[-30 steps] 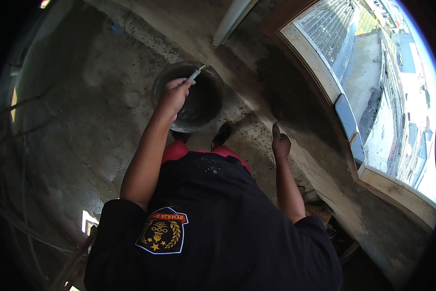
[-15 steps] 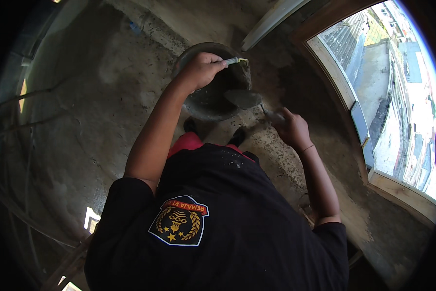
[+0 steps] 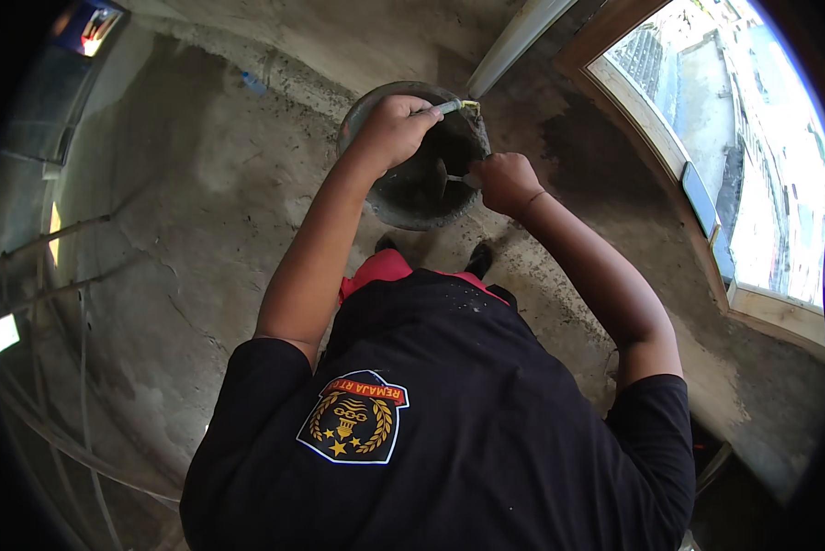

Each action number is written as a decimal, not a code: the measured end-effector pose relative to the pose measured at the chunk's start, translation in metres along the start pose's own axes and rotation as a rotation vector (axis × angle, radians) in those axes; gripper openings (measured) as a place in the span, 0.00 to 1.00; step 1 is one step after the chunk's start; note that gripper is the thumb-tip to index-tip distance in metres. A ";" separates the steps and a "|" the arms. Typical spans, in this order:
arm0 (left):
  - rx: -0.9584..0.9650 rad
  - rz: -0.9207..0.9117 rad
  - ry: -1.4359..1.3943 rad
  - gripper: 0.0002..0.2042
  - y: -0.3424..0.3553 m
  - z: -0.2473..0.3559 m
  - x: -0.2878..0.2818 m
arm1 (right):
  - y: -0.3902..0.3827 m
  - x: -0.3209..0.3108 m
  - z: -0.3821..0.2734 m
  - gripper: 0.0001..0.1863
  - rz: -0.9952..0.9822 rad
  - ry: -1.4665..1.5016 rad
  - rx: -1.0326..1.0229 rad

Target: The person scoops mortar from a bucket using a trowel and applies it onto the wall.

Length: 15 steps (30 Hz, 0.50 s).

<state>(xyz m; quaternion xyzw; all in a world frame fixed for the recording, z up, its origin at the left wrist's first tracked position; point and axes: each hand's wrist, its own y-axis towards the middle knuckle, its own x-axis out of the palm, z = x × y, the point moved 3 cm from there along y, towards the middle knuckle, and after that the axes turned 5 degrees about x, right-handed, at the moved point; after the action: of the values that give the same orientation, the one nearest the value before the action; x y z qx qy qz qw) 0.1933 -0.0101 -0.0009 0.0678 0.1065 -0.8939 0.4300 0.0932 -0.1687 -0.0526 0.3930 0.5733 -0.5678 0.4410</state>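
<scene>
Head cam, the only view here: a round dark-grey basin sits on the rough grey concrete floor at 12 o'clock, just past the person's feet. The left hand is over the basin's 11 o'clock side, fingers wrapped tight round a pale-grey-handled tool with a yellowish metal neck that points toward 2 o'clock. The right hand is at the basin's 4 o'clock edge, fist closed on the handle of a small dark-grey trowel. Its blade is tipped almost edge-on within the basin's outline; can't tell if it's touching what's inside. There's also a wood-framed window around 2 o'clock and a clear bluish plastic bottle near 11.
</scene>
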 end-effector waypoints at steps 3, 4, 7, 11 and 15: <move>0.027 0.008 -0.053 0.11 -0.001 -0.003 0.000 | 0.004 0.006 -0.007 0.10 0.006 0.007 -0.027; 0.072 0.028 -0.067 0.11 -0.001 -0.004 0.000 | 0.004 0.006 -0.009 0.10 0.019 0.019 -0.038; 0.095 0.019 -0.119 0.11 -0.002 -0.008 0.001 | 0.005 0.007 -0.017 0.09 0.040 0.042 -0.049; 0.112 -0.006 -0.120 0.11 -0.001 -0.005 0.003 | 0.004 0.008 -0.022 0.09 0.078 0.095 -0.071; 0.098 -0.050 -0.104 0.11 0.000 0.000 0.006 | 0.006 0.012 -0.024 0.09 0.108 0.078 -0.099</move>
<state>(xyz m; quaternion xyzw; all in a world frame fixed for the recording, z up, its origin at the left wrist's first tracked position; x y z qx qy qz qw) 0.1898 -0.0143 -0.0018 0.0397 0.0419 -0.9108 0.4087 0.0935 -0.1452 -0.0662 0.4229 0.5955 -0.4984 0.4670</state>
